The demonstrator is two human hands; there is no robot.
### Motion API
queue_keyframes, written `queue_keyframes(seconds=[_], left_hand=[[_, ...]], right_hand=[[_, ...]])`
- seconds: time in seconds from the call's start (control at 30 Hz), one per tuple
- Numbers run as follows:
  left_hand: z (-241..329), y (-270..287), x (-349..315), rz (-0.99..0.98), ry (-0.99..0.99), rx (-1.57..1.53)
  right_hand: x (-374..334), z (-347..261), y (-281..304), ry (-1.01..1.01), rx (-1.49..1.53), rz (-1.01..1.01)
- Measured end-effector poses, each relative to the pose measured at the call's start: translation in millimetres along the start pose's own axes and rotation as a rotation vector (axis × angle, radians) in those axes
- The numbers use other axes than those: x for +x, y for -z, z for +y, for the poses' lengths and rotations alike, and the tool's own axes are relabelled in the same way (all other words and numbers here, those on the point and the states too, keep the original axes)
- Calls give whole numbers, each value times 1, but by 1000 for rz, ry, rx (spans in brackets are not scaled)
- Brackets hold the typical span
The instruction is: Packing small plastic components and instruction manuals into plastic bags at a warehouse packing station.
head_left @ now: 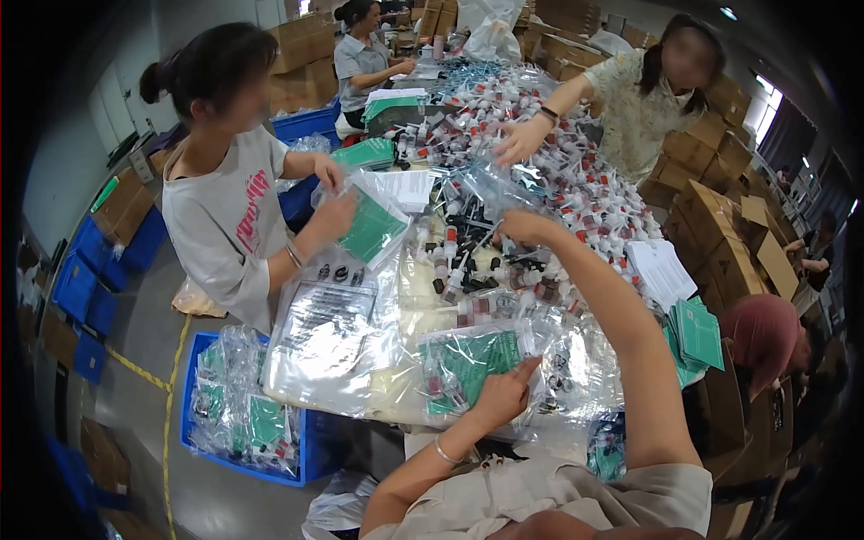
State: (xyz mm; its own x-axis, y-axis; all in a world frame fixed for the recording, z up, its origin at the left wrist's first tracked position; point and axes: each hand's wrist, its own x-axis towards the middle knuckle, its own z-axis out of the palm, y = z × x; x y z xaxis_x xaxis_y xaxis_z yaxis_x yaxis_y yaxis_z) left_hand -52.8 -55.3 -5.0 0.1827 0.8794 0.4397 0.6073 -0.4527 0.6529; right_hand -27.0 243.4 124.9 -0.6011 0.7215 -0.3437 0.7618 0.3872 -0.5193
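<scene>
My left hand [499, 396] is at the near table edge, its fingers closed at the side of a clear plastic bag [432, 382]. Inside that bag lie a green printed card [481, 360] and small bottles with some red showing. My right arm stretches forward over the table. At its end my right hand [526, 229] is closed among black plastic parts [472, 238] in the heap; what its fingers hold is too small to name. Right of my left hand are more clear bags [580, 364] with small dark parts inside.
A large heap of small white-and-red bottles [576, 162] covers the table's far side. One co-worker at left holds a green card [373, 225]; another reaches over the heap. Green cards [693, 337] stack at right. A blue crate [310, 441] of filled bags stands at lower left.
</scene>
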Motion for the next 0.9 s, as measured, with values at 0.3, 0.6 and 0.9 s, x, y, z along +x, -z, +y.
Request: queue_keyframes(seconds=[0.3,0.6,0.9], left_hand=[[-3,-5,-1,64,-32,33],[-1,-2,2,74,-54,8],[-2,-1,0,78,-46,18]], right_hand=[[-38,5,-6,37,517,-127],[-49,-2,-59,163,-107,-21],[-41,3,-77,141,-572,100]])
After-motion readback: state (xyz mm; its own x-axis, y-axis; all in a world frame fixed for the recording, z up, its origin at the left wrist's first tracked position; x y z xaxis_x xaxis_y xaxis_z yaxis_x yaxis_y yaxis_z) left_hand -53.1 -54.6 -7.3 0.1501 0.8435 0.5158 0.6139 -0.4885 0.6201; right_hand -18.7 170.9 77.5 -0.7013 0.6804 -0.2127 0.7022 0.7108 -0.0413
